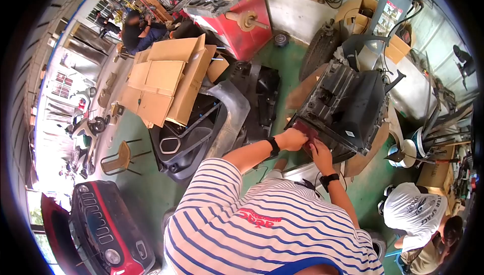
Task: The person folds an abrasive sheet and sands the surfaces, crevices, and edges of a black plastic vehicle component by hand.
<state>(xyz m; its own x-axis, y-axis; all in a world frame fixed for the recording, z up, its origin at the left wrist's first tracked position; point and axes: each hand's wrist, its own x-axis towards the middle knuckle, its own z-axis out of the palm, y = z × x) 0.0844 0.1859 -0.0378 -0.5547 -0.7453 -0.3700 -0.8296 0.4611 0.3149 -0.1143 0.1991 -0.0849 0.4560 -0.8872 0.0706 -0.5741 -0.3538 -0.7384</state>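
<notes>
A large black plastic car part (360,98), dusty and ribbed, lies in front of me on a stand. At its near edge is a dark red, flat piece (305,128), which looks like a pad or folded sheet. My left hand (291,139) is closed on this piece, knuckles up. Close beside it, my right hand (319,153) has its fingers bent against the piece's lower end, its thumb side up. Both wrists carry black bands. My fingers partly hide what lies between them.
Left of me are a grey-black bumper (232,103) and flattened cardboard (156,80). A tire (320,48) and red machine (249,22) stand ahead. One person (138,33) sits far left, another (416,214) crouches right. A front panel with headlights (108,229) lies lower left.
</notes>
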